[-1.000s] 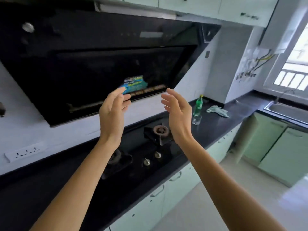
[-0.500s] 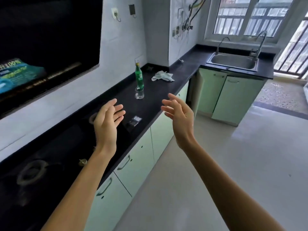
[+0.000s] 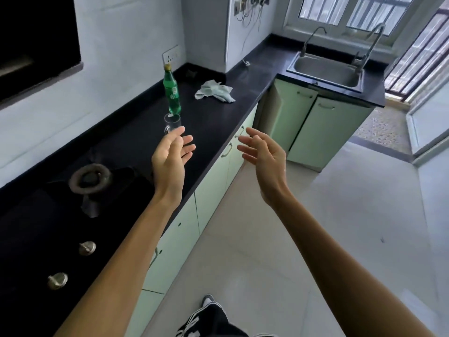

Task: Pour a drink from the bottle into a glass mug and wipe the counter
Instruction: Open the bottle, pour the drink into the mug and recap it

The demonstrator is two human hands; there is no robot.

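Both hands empty, fingers loose and apart: left hand (image 3: 172, 156) near the mug (image 3: 172, 122), right hand (image 3: 263, 154) off the counter (image 3: 209, 127). Bottle (image 3: 172, 93) stands just beyond the mug, cloth (image 3: 215, 91) far right. Best grip the bottle mid-body and steady the mug.

A gas burner (image 3: 89, 179) is sitting in the near left stretch of the counter (image 3: 213, 122), with two metal knobs (image 3: 87, 247) lying toward its front edge. A steel sink (image 3: 323, 69) is filling the far right corner, with taps (image 3: 360, 61) rising behind it. Pale green cabinet doors (image 3: 323, 132) are hanging below. A wall socket (image 3: 171, 54) is showing above the back edge. Loose cables (image 3: 247, 13) are dangling further along, possibly from more sockets.
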